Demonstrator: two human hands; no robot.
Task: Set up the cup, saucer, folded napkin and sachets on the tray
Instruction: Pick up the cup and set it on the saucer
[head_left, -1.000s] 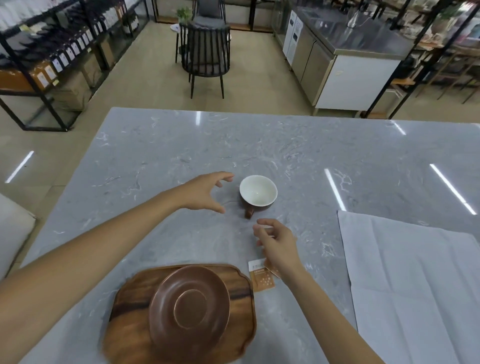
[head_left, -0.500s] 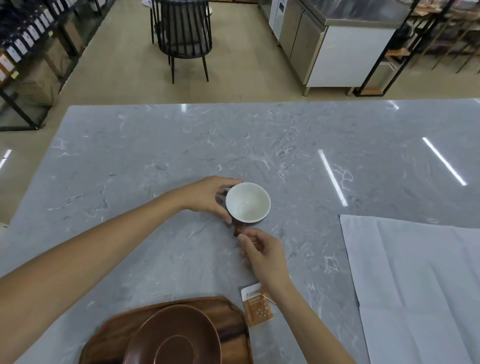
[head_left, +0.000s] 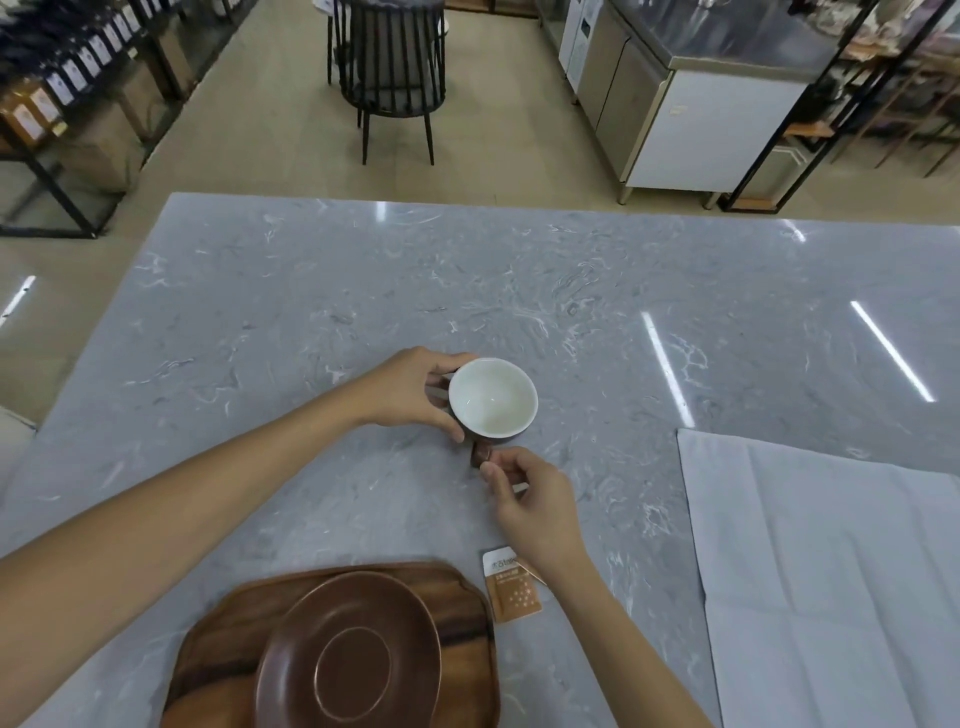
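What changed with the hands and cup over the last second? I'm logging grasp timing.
The left hand closed in and now grips the cup; the right hand moved up to the cup's handle. The saucer, tray, sachets and napkin stayed put.

worktop (head_left: 519, 291): grey marbled stone
chair (head_left: 389, 67): black, spindle-backed, on the floor beyond the worktop's far edge
steel cabinet (head_left: 675, 104): right of the chair
shelving (head_left: 78, 88): left of the chair, holding labelled packages

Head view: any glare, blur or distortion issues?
Head view: streaks of ceiling-light glare on the grey marble table; wide-angle bowing at the far edges; the white-lined brown cup, left hand and right hand are sharp.
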